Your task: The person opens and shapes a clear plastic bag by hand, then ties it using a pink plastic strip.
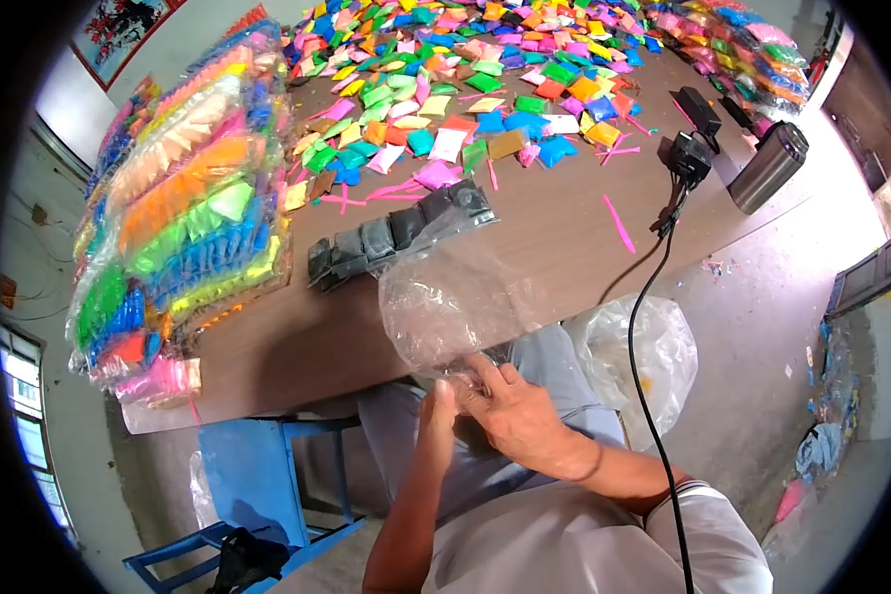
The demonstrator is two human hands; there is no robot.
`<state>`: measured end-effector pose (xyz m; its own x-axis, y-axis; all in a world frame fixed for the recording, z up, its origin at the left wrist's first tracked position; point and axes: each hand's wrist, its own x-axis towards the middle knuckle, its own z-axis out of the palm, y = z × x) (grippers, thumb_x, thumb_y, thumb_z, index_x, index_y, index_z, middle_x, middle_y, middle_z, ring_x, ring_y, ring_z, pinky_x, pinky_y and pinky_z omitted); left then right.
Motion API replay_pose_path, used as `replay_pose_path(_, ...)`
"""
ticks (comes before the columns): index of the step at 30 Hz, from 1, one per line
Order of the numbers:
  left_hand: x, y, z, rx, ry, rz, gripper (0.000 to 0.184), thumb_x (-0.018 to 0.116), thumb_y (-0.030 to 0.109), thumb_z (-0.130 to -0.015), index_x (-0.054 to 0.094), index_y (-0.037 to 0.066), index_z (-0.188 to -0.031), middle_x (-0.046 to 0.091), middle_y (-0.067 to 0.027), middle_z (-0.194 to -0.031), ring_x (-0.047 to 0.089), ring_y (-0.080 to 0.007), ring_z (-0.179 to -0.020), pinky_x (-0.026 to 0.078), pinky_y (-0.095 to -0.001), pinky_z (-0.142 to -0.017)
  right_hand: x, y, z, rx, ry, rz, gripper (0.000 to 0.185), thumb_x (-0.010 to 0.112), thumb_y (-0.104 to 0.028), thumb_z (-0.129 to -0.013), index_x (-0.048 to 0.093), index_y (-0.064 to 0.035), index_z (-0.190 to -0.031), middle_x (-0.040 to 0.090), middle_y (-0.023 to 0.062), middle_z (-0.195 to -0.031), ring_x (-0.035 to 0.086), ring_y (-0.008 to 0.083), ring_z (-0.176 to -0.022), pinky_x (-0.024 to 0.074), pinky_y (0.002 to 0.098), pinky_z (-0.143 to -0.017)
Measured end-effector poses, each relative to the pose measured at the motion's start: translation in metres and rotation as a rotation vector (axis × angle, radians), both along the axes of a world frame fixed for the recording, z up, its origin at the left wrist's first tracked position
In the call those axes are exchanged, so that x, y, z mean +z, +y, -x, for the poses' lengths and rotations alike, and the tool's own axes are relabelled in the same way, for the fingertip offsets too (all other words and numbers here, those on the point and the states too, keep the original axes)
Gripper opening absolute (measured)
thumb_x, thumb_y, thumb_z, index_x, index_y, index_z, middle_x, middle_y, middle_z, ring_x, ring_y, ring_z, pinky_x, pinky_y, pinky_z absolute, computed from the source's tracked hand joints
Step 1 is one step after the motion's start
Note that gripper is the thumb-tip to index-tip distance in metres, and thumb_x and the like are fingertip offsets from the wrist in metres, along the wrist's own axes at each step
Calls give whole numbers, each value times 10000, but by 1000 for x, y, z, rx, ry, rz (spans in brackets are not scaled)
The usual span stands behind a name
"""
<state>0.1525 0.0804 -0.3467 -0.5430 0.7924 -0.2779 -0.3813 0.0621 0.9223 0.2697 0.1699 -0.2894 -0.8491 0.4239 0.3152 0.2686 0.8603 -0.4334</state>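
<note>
Both hands meet at the near edge of the table on a clear plastic bag (445, 302). My left hand (438, 411) pinches the bag's near end with the thumb up. Beside it, my right hand (510, 411) has its fingers curled on the same end, partly hiding the grip. The bag spreads away from me over the table edge. Its far end holds or lies against a row of black packets (401, 230); I cannot tell whether all of them are inside.
Many small coloured packets (445, 144) cover the far table. Stacked bags of packets (193, 198) stand at left, more bags (738, 49) at far right. A steel flask (770, 166) stands near a black adapter (688, 158) with a cable. A blue chair (252, 475) is at lower left.
</note>
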Motion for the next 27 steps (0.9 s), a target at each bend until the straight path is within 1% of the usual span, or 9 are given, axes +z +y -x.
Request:
replay_pose_path(2, 0, -7, 3, -114, 6, 1, 458, 386, 422, -1002, 578, 24, -1122, 593, -12, -1037, 516, -81, -883, 395, -246, -740, -2, -2, 0, -6, -23, 4, 412, 587, -113, -760, 584, -7, -1159, 464, 186, -1291, 554, 279, -955, 546, 348, -674)
replay_pose_path(3, -3, -8, 3, -116, 9, 4, 458, 386, 422, -1002, 578, 24, -1122, 593, -12, -1037, 516, -81, -883, 395, -246, -740, -4, -4, -1, -8, -20, 7, 412, 587, -113, -760, 584, -7, -1159, 464, 186, -1291, 554, 279, -955, 546, 348, -674)
replay_pose_path(5, -12, -10, 4, -177, 97, -36, 418, 434, 389, -991, 564, 22, -1145, 578, -14, -1067, 514, -91, -933, 401, -255, -815, -8, -6, -2, -28, -2, -58, 389, 597, -134, -747, 619, -51, -1127, 463, 136, -1289, 532, 266, -952, 537, 331, -700)
replay_pose_path(9, 6, -2, -9, -107, 91, -33, 394, 492, 369, -968, 556, 21, -1139, 564, -23, -1083, 507, -109, -971, 395, -278, -876, -12, -12, -5, -6, -4, -68, 390, 602, -134, -740, 615, -16, -1112, 443, 158, -1300, 522, 270, -968, 530, 334, -737)
replay_pose_path(11, 9, -3, -9, -103, 54, -43, 336, 541, 273, -926, 565, -17, -1094, 579, -70, -1046, 519, -146, -977, 410, -308, -867, -13, -14, -6, -16, 27, -47, 395, 610, -130, -728, 615, -1, -1102, 438, 164, -1302, 522, 273, -954, 523, 341, -756)
replay_pose_path(14, 7, -5, -8, -151, 84, -41, 370, 536, 348, -936, 551, 24, -1115, 552, -31, -1081, 503, -134, -1015, 381, -295, -917, -12, -17, -6, -33, 48, -53, 402, 619, -120, -715, 612, 18, -1092, 438, 163, -1295, 516, 275, -955, 520, 344, -759)
replay_pose_path(18, 4, -6, -10, -123, 64, -68, 370, 537, 344, -932, 551, 23, -1115, 550, -31, -1077, 501, -132, -1011, 379, -292, -915, -8, -18, -6, -20, 26, -21, 402, 616, -112, -713, 610, 27, -1090, 442, 161, -1283, 509, 279, -958, 520, 347, -761)
replay_pose_path(20, 6, -6, -10, -140, 85, -71, 376, 535, 341, -930, 546, 19, -1126, 550, -29, -1073, 499, -129, -1002, 381, -293, -908, -6, -18, -7, 10, 21, -8, 384, 567, -91, -746, 586, 94, -1082, 418, 223, -1301, 511, 300, -960, 494, 359, -771)
replay_pose_path(27, 10, -8, -8, -95, 216, 28, 372, 548, 350, -921, 581, 13, -1075, 578, -35, -1016, 524, -133, -939, 412, -288, -860, -15, -20, -11, -29, 47, -54, 384, 566, -95, -750, 584, 79, -1092, 472, 200, -1241, 519, 288, -953, 491, 351, -775)
